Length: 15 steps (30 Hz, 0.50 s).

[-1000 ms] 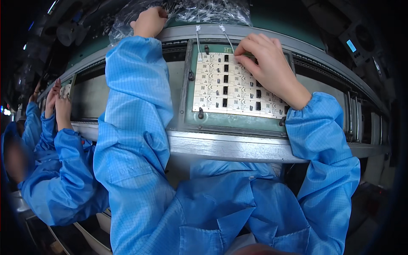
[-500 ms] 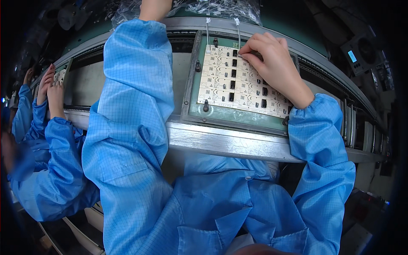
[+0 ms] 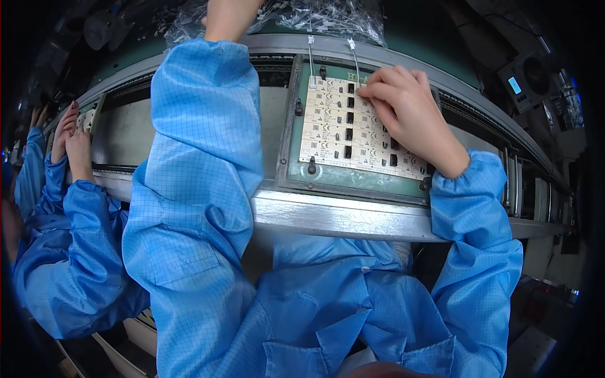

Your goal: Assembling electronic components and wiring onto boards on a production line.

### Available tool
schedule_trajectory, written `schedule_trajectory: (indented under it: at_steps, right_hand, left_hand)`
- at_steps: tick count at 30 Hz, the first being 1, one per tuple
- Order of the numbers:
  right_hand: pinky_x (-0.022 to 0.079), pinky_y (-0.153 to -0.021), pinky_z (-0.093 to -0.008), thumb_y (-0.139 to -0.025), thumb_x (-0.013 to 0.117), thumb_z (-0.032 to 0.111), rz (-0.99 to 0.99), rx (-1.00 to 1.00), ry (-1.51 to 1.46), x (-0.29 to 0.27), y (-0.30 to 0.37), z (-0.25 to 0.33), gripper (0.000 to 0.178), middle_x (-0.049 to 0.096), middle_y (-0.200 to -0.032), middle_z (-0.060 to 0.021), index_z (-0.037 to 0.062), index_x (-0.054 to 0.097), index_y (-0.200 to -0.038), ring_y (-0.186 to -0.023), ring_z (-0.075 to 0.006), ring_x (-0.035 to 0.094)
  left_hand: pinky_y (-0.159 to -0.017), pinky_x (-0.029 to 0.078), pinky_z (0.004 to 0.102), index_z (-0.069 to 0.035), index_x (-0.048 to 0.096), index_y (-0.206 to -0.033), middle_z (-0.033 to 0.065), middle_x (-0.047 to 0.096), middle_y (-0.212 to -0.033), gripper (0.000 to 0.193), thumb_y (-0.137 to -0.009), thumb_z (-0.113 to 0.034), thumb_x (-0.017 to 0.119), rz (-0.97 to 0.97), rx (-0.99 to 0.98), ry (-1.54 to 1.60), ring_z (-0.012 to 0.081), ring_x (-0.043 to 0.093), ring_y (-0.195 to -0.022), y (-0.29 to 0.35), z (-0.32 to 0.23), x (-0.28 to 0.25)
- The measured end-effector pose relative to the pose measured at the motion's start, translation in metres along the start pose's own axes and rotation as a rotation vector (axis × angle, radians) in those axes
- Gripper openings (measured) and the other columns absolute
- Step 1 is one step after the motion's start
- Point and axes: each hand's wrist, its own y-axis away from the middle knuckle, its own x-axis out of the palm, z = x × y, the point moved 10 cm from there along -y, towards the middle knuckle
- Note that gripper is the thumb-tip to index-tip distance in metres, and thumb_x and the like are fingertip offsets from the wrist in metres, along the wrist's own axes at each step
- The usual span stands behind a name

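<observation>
While the right hand [image 3: 413,110] bends over the board [image 3: 328,135], its fingers [image 3: 373,88] bunch beside the second lead [image 3: 355,62]; whether they grip it, cannot tell. Board lies on a green plate [image 3: 324,174]. Left hand [image 3: 232,17] is near the bag [image 3: 340,20], cropped; hold cannot be told. Progress: two leads at top row, none on visible lower rows; remainder hidden by right hand.

- Board [image 3: 331,126] lay on the fixture [image 3: 378,183], right of upper centre.
- Right hand [image 3: 413,110] covered the board's upper right.
- Left hand [image 3: 230,19] overlapped the bag [image 3: 340,22] at the top edge.
- Rail [image 3: 340,217] ran below the fixture.
</observation>
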Motion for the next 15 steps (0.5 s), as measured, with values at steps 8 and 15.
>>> schedule_trajectory:
  at_steps: [8, 15]
  right_hand:
    - [0.043, -0.101, -0.0396, -0.091, 0.057, 0.007, 0.315, 0.061, -0.069, 0.007, -0.018, -0.017, 0.025, 0.062, -0.108, -0.0110, 0.0025, 0.070, -0.112, -0.111, -0.0262, 0.057]
    - [0.055, -0.071, -0.0472, -0.084, 0.059, 0.007, -0.317, -0.161, -0.026, -0.023, -0.160, -0.003, 0.018, 0.069, -0.089, -0.0212, -0.0009, 0.069, -0.096, -0.078, -0.0415, 0.067]
  left_hand:
    - [-0.070, 0.055, 0.0315, -0.001, 0.072, -0.094, 0.0128, 0.074, -0.081, 0.013, -0.083, -0.008, 0.069, 0.033, 0.106, 0.107, 0.0198, 0.072, -0.075, 0.009, -0.040, -0.024]
    - [-0.076, 0.052, 0.0424, -0.012, 0.074, -0.099, 0.0105, 0.074, -0.090, 0.014, -0.088, -0.016, 0.067, -0.067, 0.310, -0.024, 0.0314, 0.072, -0.084, 0.050, -0.085, -0.079]
